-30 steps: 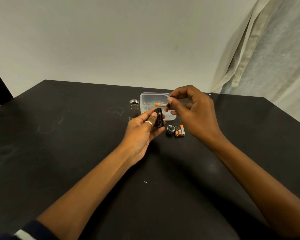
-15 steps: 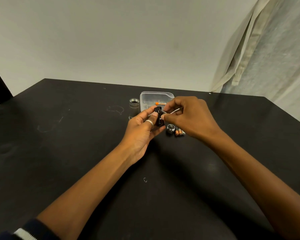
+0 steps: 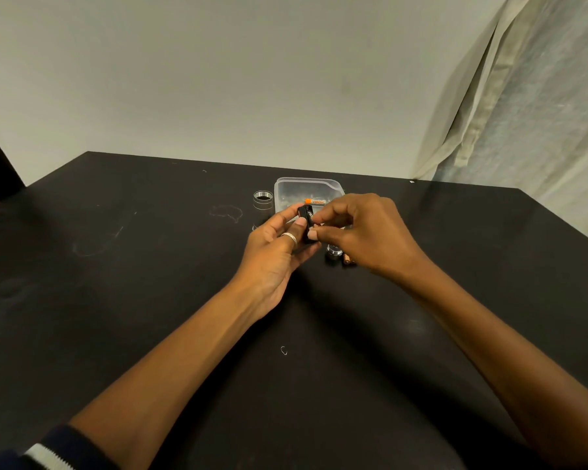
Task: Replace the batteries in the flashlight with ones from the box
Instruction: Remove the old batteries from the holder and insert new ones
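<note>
The left hand [image 3: 275, 247] grips the battery holder [image 3: 307, 214] (near the box [image 3: 286, 189]), right hand [image 3: 364, 232] pinching it too.

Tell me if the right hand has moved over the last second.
Yes. The right hand has come down and nearer from over the clear plastic box, its fingertips now at the black battery holder in the left hand.

A black battery holder [image 3: 307, 225] stands upright in the left hand [image 3: 275, 252]. Behind it, a clear box [image 3: 287, 191] holds an orange battery [image 3: 314, 201], with the flashlight tube [image 3: 263, 200] upright beside it.
</note>
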